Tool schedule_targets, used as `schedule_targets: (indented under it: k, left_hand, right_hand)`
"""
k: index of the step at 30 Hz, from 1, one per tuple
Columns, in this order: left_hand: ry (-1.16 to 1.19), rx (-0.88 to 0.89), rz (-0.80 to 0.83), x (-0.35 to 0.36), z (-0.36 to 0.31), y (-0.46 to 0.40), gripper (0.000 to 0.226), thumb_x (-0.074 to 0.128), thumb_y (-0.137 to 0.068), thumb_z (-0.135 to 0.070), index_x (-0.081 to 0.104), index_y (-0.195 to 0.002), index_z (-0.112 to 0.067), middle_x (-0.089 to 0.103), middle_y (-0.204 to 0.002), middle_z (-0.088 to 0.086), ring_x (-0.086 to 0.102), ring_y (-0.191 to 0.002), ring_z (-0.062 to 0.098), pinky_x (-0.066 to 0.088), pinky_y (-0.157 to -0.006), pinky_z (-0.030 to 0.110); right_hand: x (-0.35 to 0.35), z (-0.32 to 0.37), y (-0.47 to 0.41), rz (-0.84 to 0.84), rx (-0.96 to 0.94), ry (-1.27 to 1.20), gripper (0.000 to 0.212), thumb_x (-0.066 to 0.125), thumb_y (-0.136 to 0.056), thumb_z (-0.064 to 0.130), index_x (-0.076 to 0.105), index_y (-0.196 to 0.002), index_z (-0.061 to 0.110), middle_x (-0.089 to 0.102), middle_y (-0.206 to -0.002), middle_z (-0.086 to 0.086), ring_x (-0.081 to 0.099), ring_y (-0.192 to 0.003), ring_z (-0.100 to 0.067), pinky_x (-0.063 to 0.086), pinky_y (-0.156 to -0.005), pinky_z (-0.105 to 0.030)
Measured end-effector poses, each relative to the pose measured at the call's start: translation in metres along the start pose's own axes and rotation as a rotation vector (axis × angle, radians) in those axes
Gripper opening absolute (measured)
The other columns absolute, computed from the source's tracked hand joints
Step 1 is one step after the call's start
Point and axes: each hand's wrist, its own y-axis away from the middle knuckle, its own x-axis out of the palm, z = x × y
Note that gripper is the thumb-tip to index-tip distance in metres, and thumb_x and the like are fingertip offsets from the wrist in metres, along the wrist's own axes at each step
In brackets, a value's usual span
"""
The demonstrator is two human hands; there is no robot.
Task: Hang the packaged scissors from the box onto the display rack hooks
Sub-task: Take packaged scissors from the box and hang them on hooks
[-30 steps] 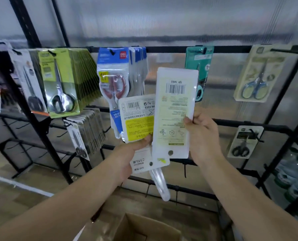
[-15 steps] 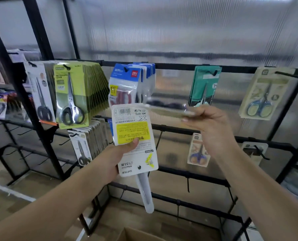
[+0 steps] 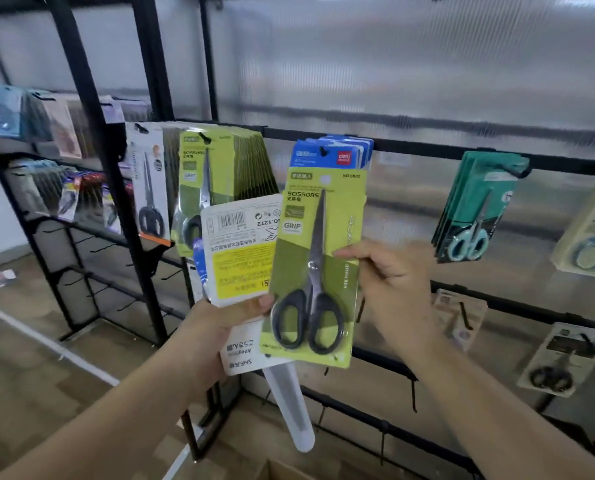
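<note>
My right hand (image 3: 389, 282) pinches the right edge of a green scissors pack (image 3: 315, 268), front side facing me, black handles down. It is held upright in front of the blue packs (image 3: 330, 157) hanging on the rack's top bar. My left hand (image 3: 220, 327) grips a white pack (image 3: 242, 258) turned upside down with its back showing, a yellow label and barcode visible; a clear blade sleeve (image 3: 292, 407) hangs below it. A stack of matching green packs (image 3: 220, 168) hangs on a hook to the left. The cardboard box (image 3: 289, 472) peeks in at the bottom edge.
The black display rack (image 3: 462, 154) spans the view before a translucent wall. Teal packs (image 3: 476, 209) hang at right, a pale pack (image 3: 590, 230) further right, small packs (image 3: 563, 358) lower right. Bare hooks (image 3: 414, 393) line the lower bars. A second rack (image 3: 91, 188) stands at left.
My right hand has turned the green pack from edge-on to front-facing and upright and brought it left, beside the white pack. The view has shifted upward and closer to the rack.
</note>
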Motion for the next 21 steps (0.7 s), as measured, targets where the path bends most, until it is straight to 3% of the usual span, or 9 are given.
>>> schedule_targets:
  k: [4,7,9,11,13,15,16,17,21]
  left_hand:
    - [-0.020,0.049,-0.145,-0.042,-0.017,-0.006,0.024,0.068,-0.064,-0.011,0.069,-0.088,-0.014,0.074,-0.073,0.005,0.069,-0.054,0.019,0.052,-0.043,0.025]
    - [-0.061,0.073,-0.217,-0.079,-0.035,-0.017,0.025,0.071,-0.064,-0.014,0.070,-0.089,-0.016,0.074,-0.074,0.004,0.069,-0.055,0.019,0.051,-0.044,0.024]
    - [-0.081,0.087,-0.247,-0.103,-0.049,-0.029,0.019,0.071,-0.072,-0.008,0.069,-0.090,-0.014,0.074,-0.074,0.004,0.068,-0.054,0.018,0.050,-0.042,0.023]
    - [-0.109,0.079,-0.278,-0.125,-0.061,-0.044,0.016,0.072,-0.074,-0.006,0.069,-0.088,-0.013,0.074,-0.072,0.004,0.068,-0.054,0.019,0.050,-0.044,0.024]
    - [-0.168,0.065,-0.319,-0.145,-0.069,-0.061,0.019,0.077,-0.069,-0.011,0.070,-0.086,-0.017,0.074,-0.075,0.004,0.069,-0.066,0.024,0.054,-0.060,0.032]
    - [-0.191,0.047,-0.337,-0.161,-0.076,-0.077,0.018,0.080,-0.069,-0.014,0.071,-0.084,-0.020,0.074,-0.077,0.001,0.068,-0.081,0.029,0.054,-0.079,0.044]
    - [-0.195,0.040,-0.333,-0.169,-0.078,-0.084,0.017,0.080,-0.070,-0.014,0.071,-0.083,-0.021,0.075,-0.076,0.000,0.067,-0.084,0.030,0.052,-0.083,0.048]
    - [-0.198,0.036,-0.324,-0.174,-0.079,-0.089,0.016,0.079,-0.071,-0.014,0.071,-0.082,-0.022,0.074,-0.074,-0.002,0.067,-0.085,0.030,0.052,-0.084,0.048]
    - [-0.212,0.027,-0.257,-0.188,-0.074,-0.102,0.024,0.083,-0.065,-0.013,0.072,-0.084,-0.022,0.075,-0.077,-0.004,0.068,-0.084,0.028,0.053,-0.080,0.044]
  right_hand:
    - [0.046,0.012,-0.021,0.162,0.199,-0.072,0.067,0.045,-0.081,-0.017,0.071,-0.091,0.044,0.071,-0.092,0.018,0.068,-0.079,-0.013,0.055,-0.076,-0.024]
    - [0.081,0.022,-0.043,0.359,0.361,-0.202,0.048,0.057,-0.078,-0.002,0.068,-0.107,0.035,0.069,-0.112,-0.004,0.062,-0.100,-0.039,0.050,-0.091,-0.050]
    - [0.106,0.028,-0.056,0.433,0.390,-0.162,0.045,0.072,-0.075,0.017,0.062,-0.116,0.032,0.069,-0.110,0.009,0.066,-0.099,-0.019,0.053,-0.089,-0.032]
    - [0.130,0.026,-0.070,0.396,0.369,-0.079,0.053,0.072,-0.080,0.015,0.055,-0.128,0.029,0.061,-0.080,0.033,0.057,-0.071,0.014,0.046,-0.070,-0.006]
    - [0.151,0.023,-0.086,0.314,0.367,0.003,0.058,0.066,-0.085,0.006,0.048,-0.134,0.030,0.060,-0.105,0.026,0.053,-0.069,0.016,0.042,-0.068,-0.004]
    - [0.167,0.017,-0.102,0.235,0.386,0.046,0.060,0.063,-0.087,0.002,0.046,-0.136,0.031,0.053,-0.133,-0.001,0.059,-0.104,-0.007,0.034,-0.076,-0.004]
    - [0.174,0.014,-0.108,0.188,0.391,0.065,0.060,0.062,-0.087,0.001,0.046,-0.137,0.030,0.051,-0.136,-0.010,0.056,-0.114,-0.026,0.029,-0.097,-0.024]
    - [0.179,0.010,-0.113,0.145,0.388,0.084,0.060,0.061,-0.087,-0.001,0.046,-0.136,0.029,0.049,-0.136,-0.018,0.049,-0.117,-0.038,0.043,-0.093,-0.027]
    - [0.190,0.002,-0.123,0.072,0.389,0.098,0.060,0.059,-0.087,-0.003,0.046,-0.136,0.028,0.040,-0.133,-0.029,0.040,-0.117,-0.045,0.034,-0.094,-0.039]
